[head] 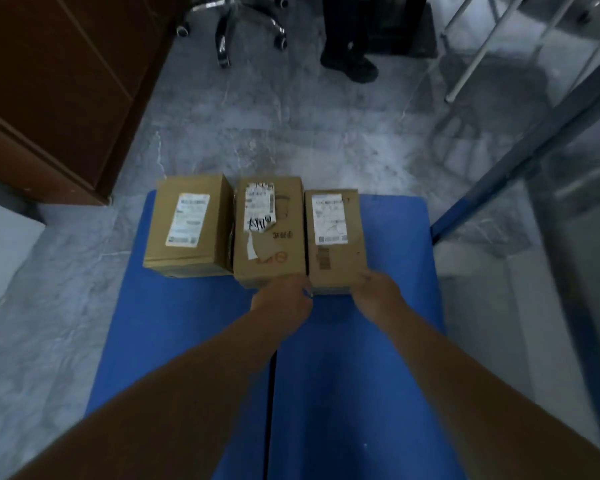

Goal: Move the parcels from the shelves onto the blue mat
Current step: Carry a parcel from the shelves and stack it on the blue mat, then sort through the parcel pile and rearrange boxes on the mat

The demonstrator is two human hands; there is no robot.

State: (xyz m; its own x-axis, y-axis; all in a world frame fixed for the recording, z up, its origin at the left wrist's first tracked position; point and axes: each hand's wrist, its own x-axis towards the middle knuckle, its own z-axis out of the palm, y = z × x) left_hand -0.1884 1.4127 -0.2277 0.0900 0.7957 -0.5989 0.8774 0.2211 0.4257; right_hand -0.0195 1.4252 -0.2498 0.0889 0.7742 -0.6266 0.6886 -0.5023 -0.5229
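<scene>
right parcel (336, 244): far end of blue mat (194, 323), 3rd in row, long axis near-far, touching middle parcel (269, 237) | left hand (284, 299), right hand (378, 292): fingers curled on its near corners, equally close

Left hand (282, 300), right hand (378, 289) far forward.

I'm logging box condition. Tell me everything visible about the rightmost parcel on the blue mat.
The rightmost parcel is a brown cardboard box lying flat on the blue mat, close beside the middle parcel. Its top bears a white shipping label and a darker printed patch nearer the person. The right hand grips its near right corner; the left hand is at its near left corner, grip blurred.
</scene>
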